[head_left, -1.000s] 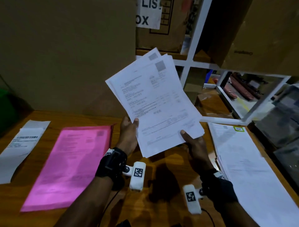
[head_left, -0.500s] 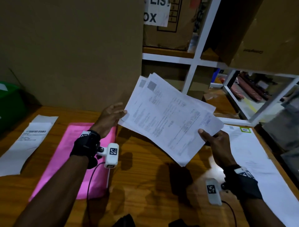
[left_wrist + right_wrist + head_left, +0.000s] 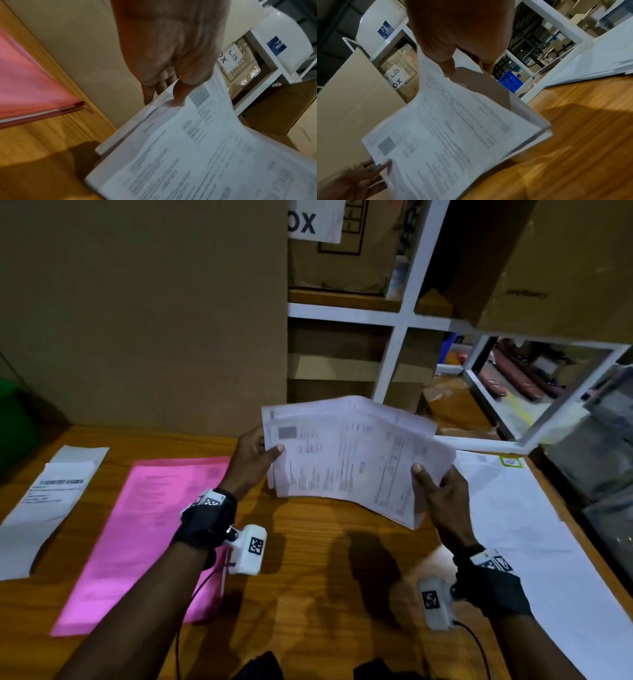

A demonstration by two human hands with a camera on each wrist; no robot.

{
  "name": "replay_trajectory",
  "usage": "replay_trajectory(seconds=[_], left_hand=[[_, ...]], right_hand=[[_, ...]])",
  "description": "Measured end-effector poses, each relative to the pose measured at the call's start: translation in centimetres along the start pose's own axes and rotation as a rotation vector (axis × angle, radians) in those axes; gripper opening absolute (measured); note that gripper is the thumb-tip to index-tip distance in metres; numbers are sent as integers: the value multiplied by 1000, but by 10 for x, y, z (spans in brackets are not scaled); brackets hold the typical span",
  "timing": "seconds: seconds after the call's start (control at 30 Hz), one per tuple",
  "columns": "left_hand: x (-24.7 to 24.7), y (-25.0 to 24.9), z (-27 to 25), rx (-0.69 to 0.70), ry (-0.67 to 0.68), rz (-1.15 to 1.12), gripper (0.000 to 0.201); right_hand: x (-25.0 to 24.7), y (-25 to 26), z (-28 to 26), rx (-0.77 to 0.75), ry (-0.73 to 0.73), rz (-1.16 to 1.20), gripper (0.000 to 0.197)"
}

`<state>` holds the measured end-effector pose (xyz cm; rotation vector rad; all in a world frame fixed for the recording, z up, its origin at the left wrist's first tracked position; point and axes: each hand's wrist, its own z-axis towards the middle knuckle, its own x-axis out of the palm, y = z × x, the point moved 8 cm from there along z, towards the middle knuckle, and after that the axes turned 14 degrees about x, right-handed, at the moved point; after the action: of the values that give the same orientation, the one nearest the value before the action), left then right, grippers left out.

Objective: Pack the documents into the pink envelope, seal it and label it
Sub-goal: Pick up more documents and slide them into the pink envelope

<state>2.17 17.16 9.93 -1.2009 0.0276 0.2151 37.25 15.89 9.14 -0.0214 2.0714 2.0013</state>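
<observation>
Wooden table (image 3: 308,559) runs below tall cardboard boxes and a white shelf frame. At its left lies a white printed paper label (image 3: 44,501); beside it the flat pink plastic envelope (image 3: 144,539) lies face up, faint print showing through it. Above the table's middle, the left hand (image 3: 251,463) pinches one end of a fanned sheaf of white printed documents (image 3: 352,463), the right hand (image 3: 442,501) pinches the other, both grips closed on paper. A stack of white sheets (image 3: 534,549) lies rightmost.
</observation>
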Motion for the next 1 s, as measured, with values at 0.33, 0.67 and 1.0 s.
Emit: replay_trajectory(seconds=[0.33,0.67,1.0], left_hand=[[26,15,-22,-9,-4,-15,30],[32,32,-41,-99,41,-1,32],[25,25,-49,-76,-64,-49,33]], right_hand=[[7,-26,-3,63,23,-45,49],[10,-32,-4,55,112,-25,52],[-5,-25,-14,67,94,-48,37]])
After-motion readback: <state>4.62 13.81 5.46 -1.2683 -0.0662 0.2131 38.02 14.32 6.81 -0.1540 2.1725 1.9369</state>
